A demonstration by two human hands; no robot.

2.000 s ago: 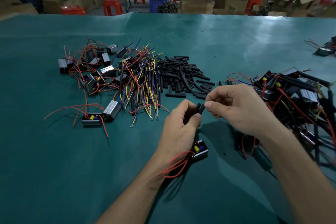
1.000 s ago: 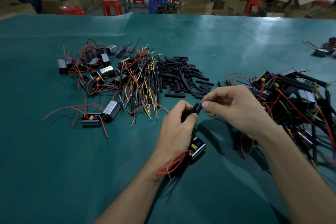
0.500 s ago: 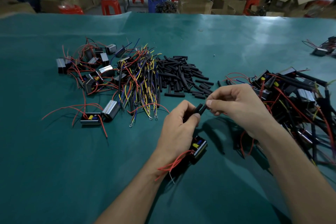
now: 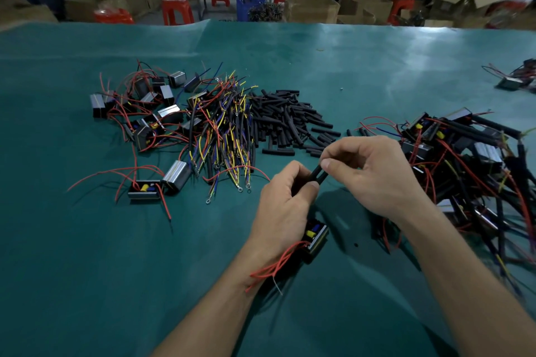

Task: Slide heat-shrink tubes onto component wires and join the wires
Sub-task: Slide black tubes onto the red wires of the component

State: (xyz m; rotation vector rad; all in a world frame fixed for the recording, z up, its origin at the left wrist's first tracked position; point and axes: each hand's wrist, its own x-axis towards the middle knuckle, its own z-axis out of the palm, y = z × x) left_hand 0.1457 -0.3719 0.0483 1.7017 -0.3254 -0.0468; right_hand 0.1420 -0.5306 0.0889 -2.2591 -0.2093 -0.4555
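Hands (image 4: 333,182) pinch black tube (image 4: 315,175); no legible txt.

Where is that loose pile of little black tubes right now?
In the head view, the pile of black tubes lies on the green table just beyond both hands, right of the multicoloured wire bundle.

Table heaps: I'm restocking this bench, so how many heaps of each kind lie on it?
Components with red wires: 1
Loose coloured wires: 1
Black heat-shrink tubes: 1
Components tangled with black tubing: 1
Small far-right cluster, contents unclear: 1
Total: 5 heaps
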